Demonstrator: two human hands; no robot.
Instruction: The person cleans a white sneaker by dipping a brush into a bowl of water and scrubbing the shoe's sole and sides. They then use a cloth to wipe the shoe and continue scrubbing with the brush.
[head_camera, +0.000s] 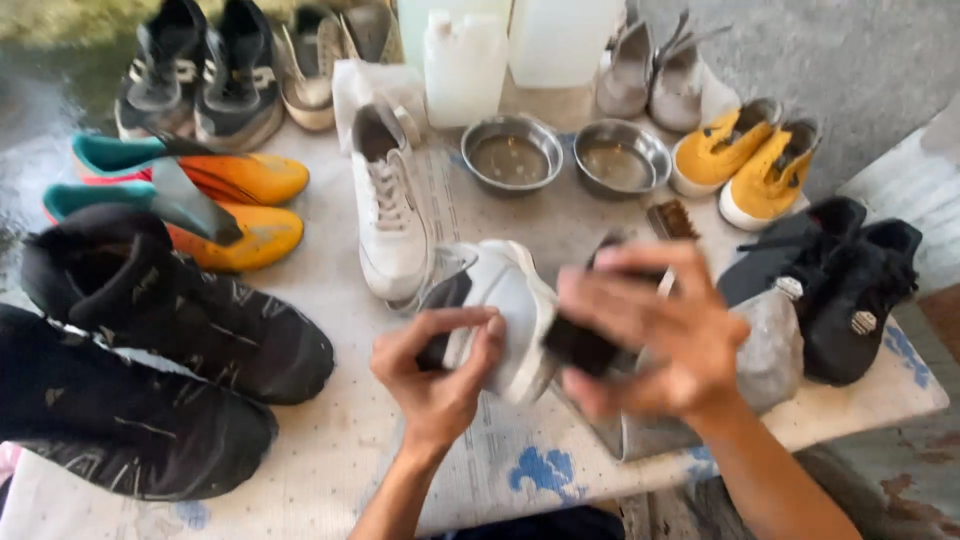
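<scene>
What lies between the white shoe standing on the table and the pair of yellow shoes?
In the head view, two round metal bowls sit side by side between the white shoe and the yellow shoes.

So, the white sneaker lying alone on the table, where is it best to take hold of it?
Probably at the heel collar of the white sneaker, coming from above at the far end. It lies upright with its opening facing up and toe pointing toward the person, so fingers can hook inside the open rim. The laces cover the middle.

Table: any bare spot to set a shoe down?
Table: bare at the front edge, between the black shoes and left hand. A small patch lies between the white sneaker and steel bowls. Back row and right side are crowded.
</scene>
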